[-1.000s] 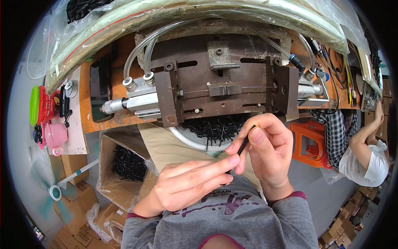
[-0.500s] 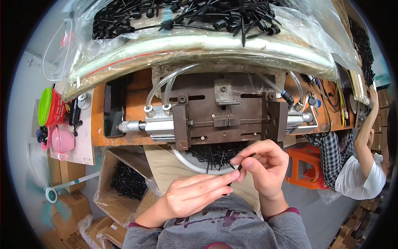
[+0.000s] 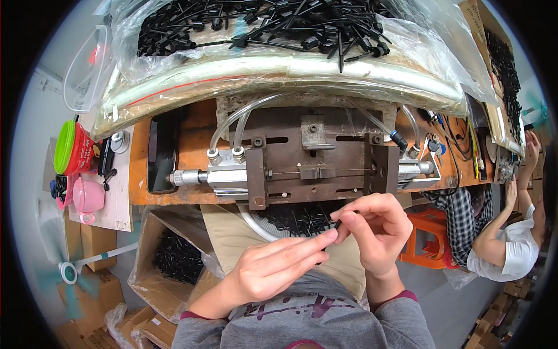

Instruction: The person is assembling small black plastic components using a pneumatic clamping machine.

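Note:
Over my lap, my left hand [image 3: 272, 269] has its fingers together, closed on a thin black plastic part whose dark end peeks out below the fingertips. My right hand [image 3: 376, 235] pinches a thin black plastic part [image 3: 338, 224] between thumb and fingertips, right beside the left fingertips. Whether both hands hold the same piece I cannot tell. Behind my hands, a round white basket [image 3: 251, 220] on my lap holds many similar black parts [image 3: 302, 218]. Farther off stands a brown metal fixture [image 3: 314, 189], with its small centre block [image 3: 317, 172] apart from my hands.
Silver air cylinders [image 3: 228, 179] with clear tubes flank the fixture on the orange bench [image 3: 139, 174]. A plastic-lined tray edge [image 3: 285, 68] with black parts lies beyond. At left are a carton [image 3: 152, 256] and pink cup [image 3: 88, 195]; at right, an orange stool [image 3: 424, 238] and a co-worker [image 3: 505, 250].
The black part between my fingertips has turned and shows less of its length. My right hand has shifted slightly right. The co-worker's arms have moved lower.

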Action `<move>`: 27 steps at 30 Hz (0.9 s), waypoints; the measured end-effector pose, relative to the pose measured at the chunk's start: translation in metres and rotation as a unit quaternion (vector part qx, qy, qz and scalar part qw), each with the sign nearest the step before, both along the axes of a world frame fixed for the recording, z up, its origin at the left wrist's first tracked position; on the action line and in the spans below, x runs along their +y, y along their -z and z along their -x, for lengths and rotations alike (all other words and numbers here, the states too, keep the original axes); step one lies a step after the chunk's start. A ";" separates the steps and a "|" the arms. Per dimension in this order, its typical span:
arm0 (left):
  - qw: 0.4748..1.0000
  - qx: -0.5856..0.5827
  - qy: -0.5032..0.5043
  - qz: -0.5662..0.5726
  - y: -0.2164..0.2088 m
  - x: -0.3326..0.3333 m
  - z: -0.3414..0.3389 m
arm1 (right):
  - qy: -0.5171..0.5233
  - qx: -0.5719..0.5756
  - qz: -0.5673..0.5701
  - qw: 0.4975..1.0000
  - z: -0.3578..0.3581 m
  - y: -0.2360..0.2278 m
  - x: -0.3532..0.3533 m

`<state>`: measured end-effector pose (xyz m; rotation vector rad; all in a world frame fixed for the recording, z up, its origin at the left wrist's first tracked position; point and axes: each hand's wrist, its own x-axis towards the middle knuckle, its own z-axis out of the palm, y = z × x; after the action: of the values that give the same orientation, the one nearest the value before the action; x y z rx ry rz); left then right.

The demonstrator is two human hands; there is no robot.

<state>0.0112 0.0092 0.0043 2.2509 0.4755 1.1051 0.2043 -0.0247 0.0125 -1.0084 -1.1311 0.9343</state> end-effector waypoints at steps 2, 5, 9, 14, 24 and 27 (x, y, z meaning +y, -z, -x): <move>1.000 0.001 -0.015 0.002 0.000 0.000 -0.001 | 0.004 -0.055 -0.011 0.998 -0.002 -0.001 0.006; 0.999 0.014 -0.044 0.010 -0.004 0.001 -0.002 | 0.012 -0.082 0.022 0.996 -0.005 -0.011 0.016; 0.994 0.045 -0.102 0.006 0.001 0.006 -0.004 | 0.110 -0.293 -0.139 0.940 -0.026 -0.033 0.043; 0.975 0.110 -0.188 -0.044 0.021 0.007 -0.025 | 0.224 -0.534 -0.202 0.790 -0.071 -0.059 0.116; 0.957 0.174 -0.204 -0.111 0.023 0.015 -0.040 | 0.029 -0.647 -0.164 0.744 -0.110 -0.085 0.163; 0.953 0.191 -0.209 -0.106 0.022 0.014 -0.039 | -0.023 -0.638 -0.104 0.763 -0.112 -0.091 0.161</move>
<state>0.0501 0.0230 -0.0179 2.6437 1.0783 0.9431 0.3165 0.1360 0.1036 -1.4489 -2.3195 -0.0179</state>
